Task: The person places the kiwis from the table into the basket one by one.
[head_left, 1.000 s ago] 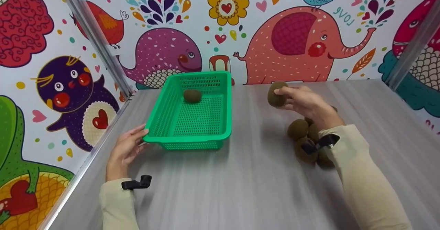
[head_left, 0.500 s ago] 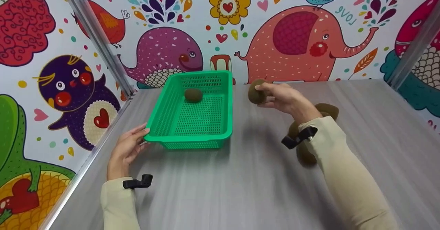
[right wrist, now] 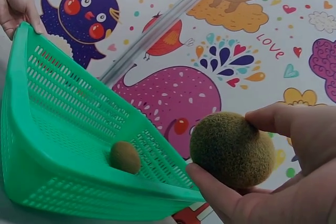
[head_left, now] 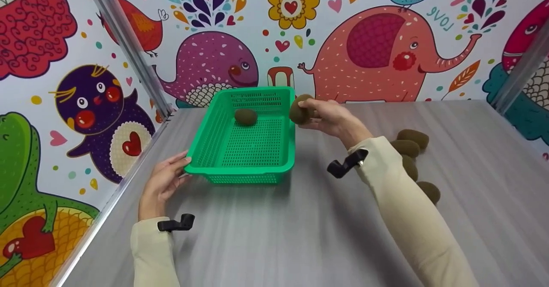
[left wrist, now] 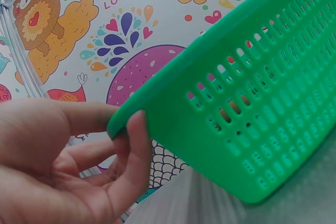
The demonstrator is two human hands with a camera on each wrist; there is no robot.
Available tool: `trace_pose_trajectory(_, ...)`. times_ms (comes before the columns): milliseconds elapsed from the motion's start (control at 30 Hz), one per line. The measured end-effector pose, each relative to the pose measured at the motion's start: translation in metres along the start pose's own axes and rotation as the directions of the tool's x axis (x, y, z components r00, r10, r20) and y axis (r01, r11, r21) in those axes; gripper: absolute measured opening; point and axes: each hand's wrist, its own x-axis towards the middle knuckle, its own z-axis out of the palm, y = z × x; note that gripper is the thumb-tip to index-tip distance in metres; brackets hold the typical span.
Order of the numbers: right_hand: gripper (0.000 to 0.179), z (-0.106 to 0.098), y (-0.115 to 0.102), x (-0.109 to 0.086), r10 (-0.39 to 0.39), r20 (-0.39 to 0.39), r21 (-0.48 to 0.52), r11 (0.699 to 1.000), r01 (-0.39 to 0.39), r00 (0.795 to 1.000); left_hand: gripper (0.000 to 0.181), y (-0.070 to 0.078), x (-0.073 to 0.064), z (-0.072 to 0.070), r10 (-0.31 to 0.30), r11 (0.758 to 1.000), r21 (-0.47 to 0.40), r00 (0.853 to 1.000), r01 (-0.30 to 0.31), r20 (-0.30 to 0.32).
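A brown kiwi is gripped between the thumb and fingers of my right hand, held at the right rim of a green plastic basket. Inside the basket, toward its far end, lies another kiwi. My left hand pinches the near left corner of the basket's rim; the left wrist view shows thumb and fingers on either side of the rim. Several more kiwis lie on the table to the right, some partly behind the right sleeve.
The grey table meets a wall with cartoon animals at the back. A metal post stands at the back left corner, another at the right. Each wrist wears a black camera mount.
My right hand has carried its kiwi leftward from above the loose kiwis to the basket's right rim. The left hand keeps its hold on the corner.
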Motion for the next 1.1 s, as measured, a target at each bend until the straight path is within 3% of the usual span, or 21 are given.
trace_pose_trajectory(400,0.055,0.023,0.014,0.018,0.047,0.041,0.031,0.998,-0.048,0.998,0.061,0.000,0.002,0.003,0.005,1.000,-0.001,1.000,-0.005,0.018)
trace_pose_trajectory(567,0.055,0.039,0.025,0.025,0.055,0.107,0.066,0.996,-0.062,0.993,0.059,0.000,0.001,0.002,0.007,1.000,0.011,1.000,-0.007,0.004)
trace_pose_trajectory(767,0.052,0.056,0.036,0.036,0.064,0.130,0.080,0.994,-0.075,0.989,0.059,0.000,-0.001,0.001,0.000,1.000,0.004,1.000,0.000,-0.003)
trace_pose_trajectory(1100,0.065,0.072,0.044,0.049,0.123,0.101,-0.009,0.992,-0.123,0.987,0.060,0.000,0.001,0.001,0.017,1.000,0.000,1.000,-0.017,0.002)
